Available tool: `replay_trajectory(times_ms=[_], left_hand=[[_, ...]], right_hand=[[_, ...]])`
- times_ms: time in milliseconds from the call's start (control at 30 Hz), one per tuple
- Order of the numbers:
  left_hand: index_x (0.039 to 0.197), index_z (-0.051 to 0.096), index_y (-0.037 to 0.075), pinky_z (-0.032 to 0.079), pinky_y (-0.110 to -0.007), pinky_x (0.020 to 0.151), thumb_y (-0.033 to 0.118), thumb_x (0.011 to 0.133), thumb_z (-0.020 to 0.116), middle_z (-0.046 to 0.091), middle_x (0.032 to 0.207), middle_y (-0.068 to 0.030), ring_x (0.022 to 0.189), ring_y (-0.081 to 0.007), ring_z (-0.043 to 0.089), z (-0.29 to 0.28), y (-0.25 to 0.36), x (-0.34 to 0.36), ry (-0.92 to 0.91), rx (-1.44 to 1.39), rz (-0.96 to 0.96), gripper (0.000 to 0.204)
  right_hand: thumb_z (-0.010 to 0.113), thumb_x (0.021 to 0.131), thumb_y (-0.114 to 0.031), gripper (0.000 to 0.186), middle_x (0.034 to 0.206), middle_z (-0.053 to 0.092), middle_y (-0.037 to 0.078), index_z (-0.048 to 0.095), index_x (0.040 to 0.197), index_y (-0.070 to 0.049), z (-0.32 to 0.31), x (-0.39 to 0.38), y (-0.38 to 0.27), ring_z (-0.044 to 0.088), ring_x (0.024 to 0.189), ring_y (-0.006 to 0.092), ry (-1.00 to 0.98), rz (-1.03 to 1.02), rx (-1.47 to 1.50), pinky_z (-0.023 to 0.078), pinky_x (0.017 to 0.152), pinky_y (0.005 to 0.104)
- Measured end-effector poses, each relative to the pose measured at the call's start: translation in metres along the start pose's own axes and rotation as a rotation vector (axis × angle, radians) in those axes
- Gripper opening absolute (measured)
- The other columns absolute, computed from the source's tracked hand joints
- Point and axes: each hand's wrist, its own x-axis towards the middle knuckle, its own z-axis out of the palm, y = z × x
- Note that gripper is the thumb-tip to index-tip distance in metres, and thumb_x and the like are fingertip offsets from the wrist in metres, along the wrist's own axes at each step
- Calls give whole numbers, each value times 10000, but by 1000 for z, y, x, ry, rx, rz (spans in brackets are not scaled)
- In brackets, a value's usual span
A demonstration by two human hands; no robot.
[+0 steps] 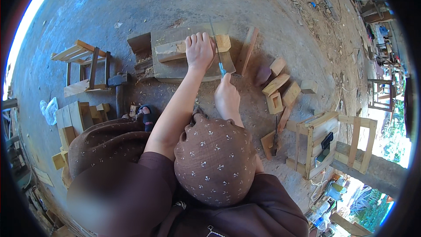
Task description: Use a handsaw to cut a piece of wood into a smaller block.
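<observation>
My left hand (201, 52) is closed over a squared wooden block (172, 52), pressing it down on a low wooden work block (173, 71). My right hand (227, 97) grips a handsaw (222, 68) by its light blue handle. The thin blade points away from me and crosses the wooden block just right of my left hand. A short end of the block shows beyond the blade. Whether the teeth have cut into the wood cannot be made out.
At left stand a small slatted wooden frame (93, 68) and a hammer (118, 81). Several cut blocks (275, 85) lie at right, near a leaning board (248, 52). A wooden stool frame (322, 142) bears a dark phone-like object (326, 140). A plastic bag (50, 110) lies far left.
</observation>
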Motion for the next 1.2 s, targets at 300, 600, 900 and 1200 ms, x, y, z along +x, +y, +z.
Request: replay_trajectory(times_ms=[300,600,900,1200], left_hand=[[836,534,66,383,-413,829,192,864,528,537,814,-119,829,-286,524,-1,-1,-1,69,0,34,129],[846,509,63,369,-422,825,210,884,502,521,828,-130,849,-295,508,-1,-8,-3,34,-45,18,151],[845,546,29,363,-419,842,232,887,508,521,863,-152,888,-308,494,-2,-2,0,20,-72,-51,211],[857,532,29,363,-418,856,244,899,506,511,892,-156,920,-307,478,-3,-3,-1,9,-86,-41,220]], right_hand=[[358,974,-165,224,783,655,260,394,1148,-29,-10,-35,14,648,774,449,-79,123,-52,508,672,533],[417,935,-130,214,805,648,283,398,1108,-5,-14,-6,-7,650,785,451,-8,-38,-40,510,673,549],[409,925,-112,160,831,643,298,384,1049,-14,-10,7,-16,644,818,464,31,-24,-82,506,700,544],[410,970,-219,182,838,650,286,408,1072,-68,-21,-42,3,630,855,473,-42,209,-116,484,733,556]])
